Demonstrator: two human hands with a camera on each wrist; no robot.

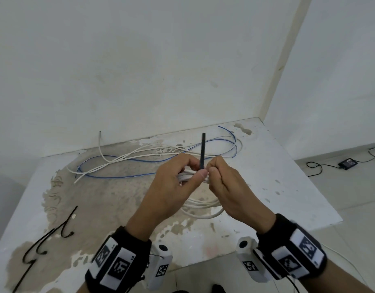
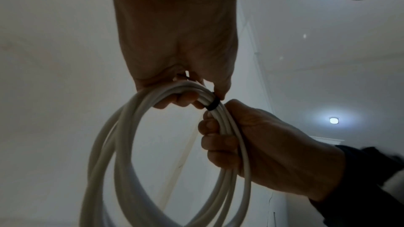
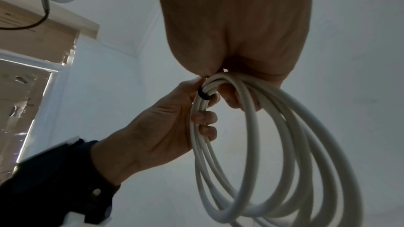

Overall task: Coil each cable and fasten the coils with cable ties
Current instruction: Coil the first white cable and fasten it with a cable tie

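A white cable coil (image 1: 203, 206) hangs between both hands above the table. A black cable tie (image 1: 203, 149) is wrapped round the bundle, its tail standing straight up between the hands. In the left wrist view the tie's band (image 2: 213, 104) sits tight on the coil (image 2: 131, 144). My left hand (image 1: 195, 173) curls its fingers round the strands left of the tie, its thumb at the band. My right hand (image 1: 212, 170) grips the strands just right of the tie. In the right wrist view the band (image 3: 204, 96) lies between both sets of fingers.
Loose white and blue cables (image 1: 140, 159) sprawl across the far part of the worn white table (image 1: 266, 187). Spare black cable ties (image 1: 45, 240) lie at its near left. On the floor at the right sits a black power adapter (image 1: 348, 162) with its cord.
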